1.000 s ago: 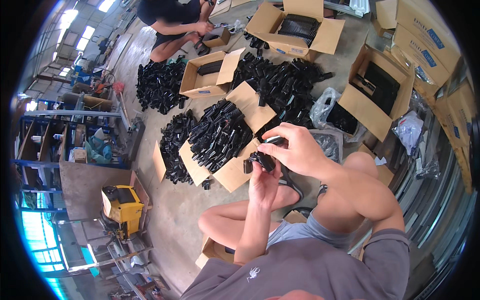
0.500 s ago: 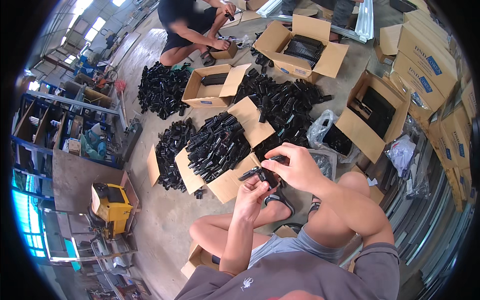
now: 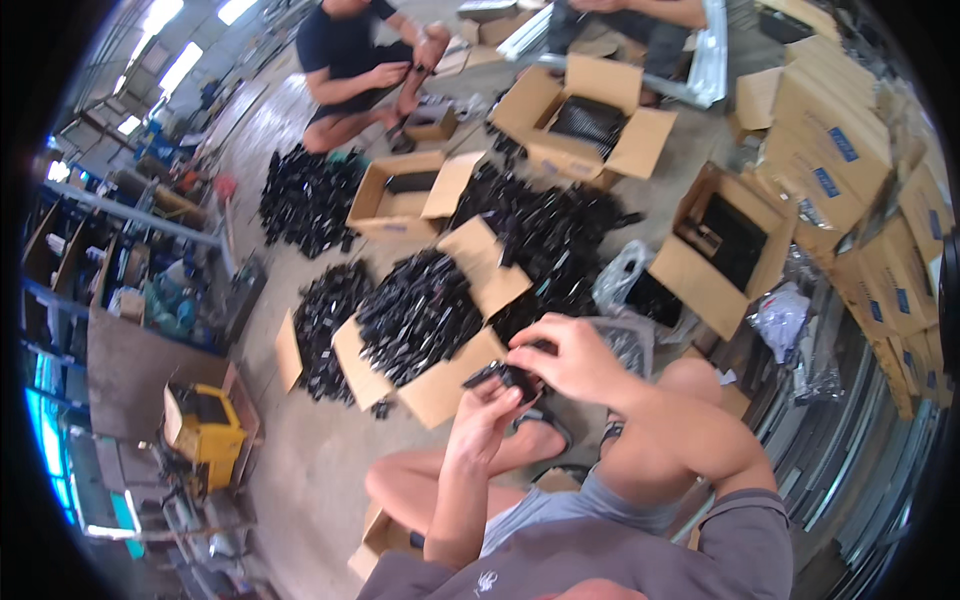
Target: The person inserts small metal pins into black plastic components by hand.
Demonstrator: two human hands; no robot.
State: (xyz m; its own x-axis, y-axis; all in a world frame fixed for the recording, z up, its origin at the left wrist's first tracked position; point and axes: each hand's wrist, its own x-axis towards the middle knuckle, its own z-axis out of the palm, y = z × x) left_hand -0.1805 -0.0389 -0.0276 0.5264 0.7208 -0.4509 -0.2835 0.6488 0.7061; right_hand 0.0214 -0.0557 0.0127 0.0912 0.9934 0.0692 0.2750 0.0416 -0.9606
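My left hand (image 3: 480, 418) is closed around a small black part (image 3: 512, 380), which has a narrow arm sticking out to the left. My right hand (image 3: 572, 362) reaches in from the other side, its fingers bent in a pinch, with a dark piece showing under them. Whether that piece is joined to the part in my left hand is unclear, since the picture is blurred. Just beyond my hands, an open carton (image 3: 450, 385) overflows with a heap of similar black parts (image 3: 418, 315).
More black parts lie in piles (image 3: 312, 200) on the floor. Open cartons stand at the back (image 3: 585, 130) and right (image 3: 720, 250). A co-worker (image 3: 345, 70) sits at the far left, another person at the back. Metal profiles (image 3: 820, 470) and stacked cartons line the right; a yellow machine (image 3: 212, 435) stands left.
The whole view has shifted and blurred slightly, with things sitting lower and further left. My hands keep much the same hold. The far-left co-worker's hands have come up from the small box.
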